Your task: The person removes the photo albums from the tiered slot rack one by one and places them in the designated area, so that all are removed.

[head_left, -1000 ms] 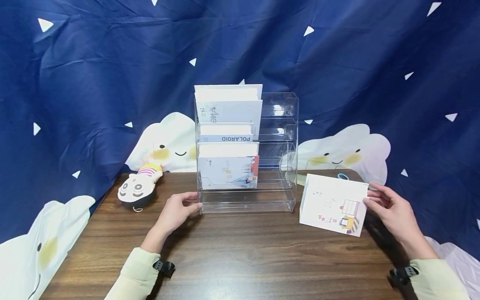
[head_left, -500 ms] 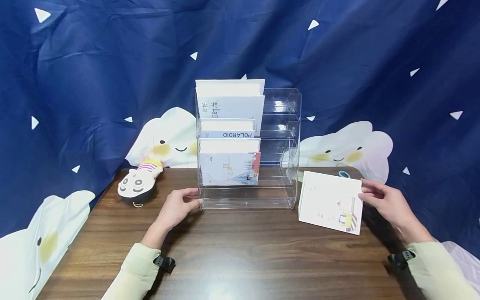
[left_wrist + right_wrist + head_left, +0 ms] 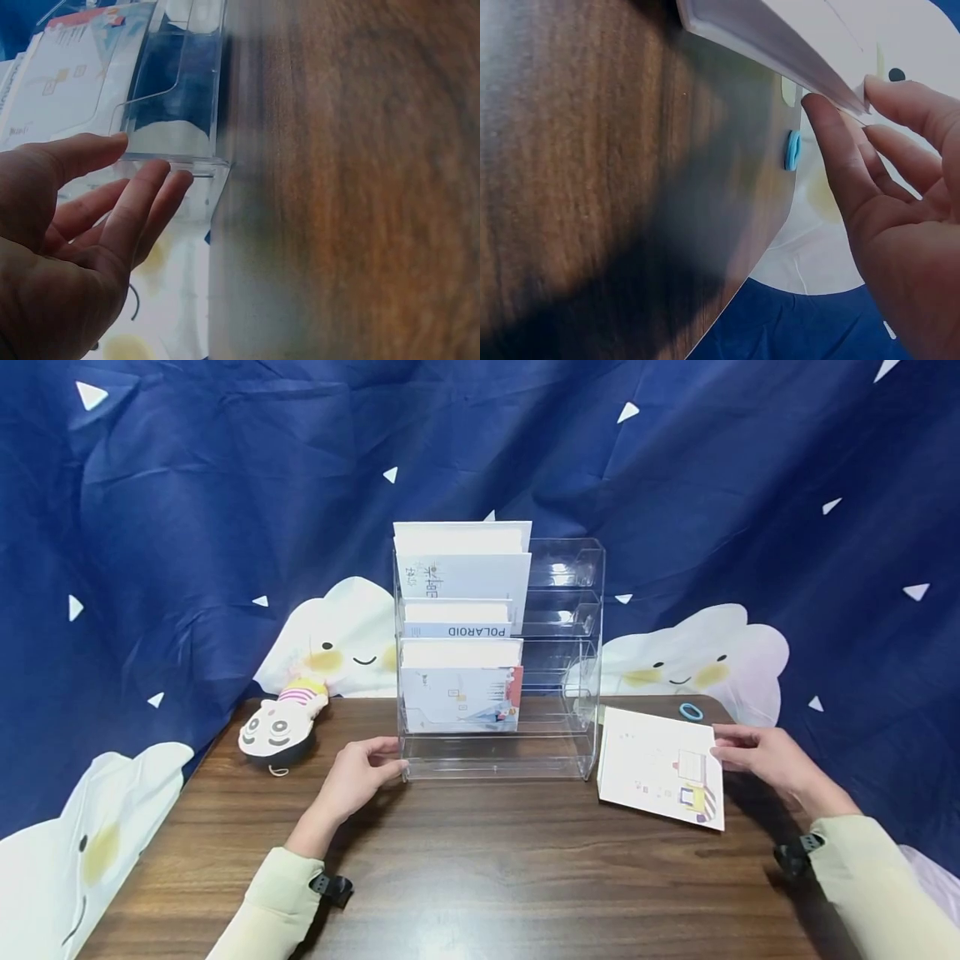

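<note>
A clear acrylic rack [image 3: 558, 722] stands mid-table, with several pale books in its left part; one spine reads POLAROID upside down. My left hand [image 3: 354, 781] rests against the rack's lower left side. In the left wrist view its fingers [image 3: 139, 210] are fairly straight and touch the clear side wall, the thumb near the front edge. To the right of the rack, a white book [image 3: 656, 764] with a coloured drawing lies tilted back over the table. By its right edge my right hand [image 3: 772, 764] pinches it, thumb on the cover and fingers beneath.
A panda-faced plush toy [image 3: 277, 727] lies at the table's back left. A small blue ring-shaped piece [image 3: 691, 712] lies behind the book. A blue cloth [image 3: 300, 468] with white clouds hangs behind the brown table [image 3: 465, 877].
The white book has tipped flatter and shifted slightly left, my right hand moving left with it. My left hand keeps its place at the rack. The head view has shifted a little.
</note>
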A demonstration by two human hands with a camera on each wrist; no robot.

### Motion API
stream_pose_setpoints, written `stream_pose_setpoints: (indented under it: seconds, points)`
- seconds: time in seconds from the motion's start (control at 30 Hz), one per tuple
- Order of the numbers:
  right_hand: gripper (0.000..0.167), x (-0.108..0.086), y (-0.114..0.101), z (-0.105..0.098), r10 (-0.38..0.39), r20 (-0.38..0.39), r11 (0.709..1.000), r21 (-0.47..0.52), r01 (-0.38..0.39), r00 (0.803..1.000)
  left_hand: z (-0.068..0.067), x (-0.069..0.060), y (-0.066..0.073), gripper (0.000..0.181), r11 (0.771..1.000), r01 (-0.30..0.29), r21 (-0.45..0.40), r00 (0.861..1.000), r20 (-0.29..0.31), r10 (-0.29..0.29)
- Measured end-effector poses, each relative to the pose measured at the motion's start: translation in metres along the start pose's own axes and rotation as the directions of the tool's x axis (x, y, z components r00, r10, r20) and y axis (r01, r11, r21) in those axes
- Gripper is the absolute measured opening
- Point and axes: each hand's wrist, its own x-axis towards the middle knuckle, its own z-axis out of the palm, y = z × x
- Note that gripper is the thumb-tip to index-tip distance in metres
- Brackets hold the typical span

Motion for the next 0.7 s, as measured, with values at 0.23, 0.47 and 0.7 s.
stream_pose_setpoints:
  seconds: [0.23,0.47,0.7]
  points:
    - [0.061,0.007,0.005,-0.003,0.048,0.074,0.998,0.036,-0.05,0.996,0.001,0.0,-0.001,0.042,1.0,-0.003,-0.011,1.0,-0.002,0.003]
    - [0.063,0.009,0.011,-0.006,0.086,0.139,0.994,0.062,-0.095,0.987,0.001,0.001,0.002,0.044,1.0,0.004,-0.006,1.0,-0.002,-0.004]
    - [0.065,0.011,0.012,-0.006,0.129,0.18,0.985,0.087,-0.147,0.975,0.0,0.0,0.002,0.045,1.0,0.012,-0.001,1.0,0.0,-0.012]
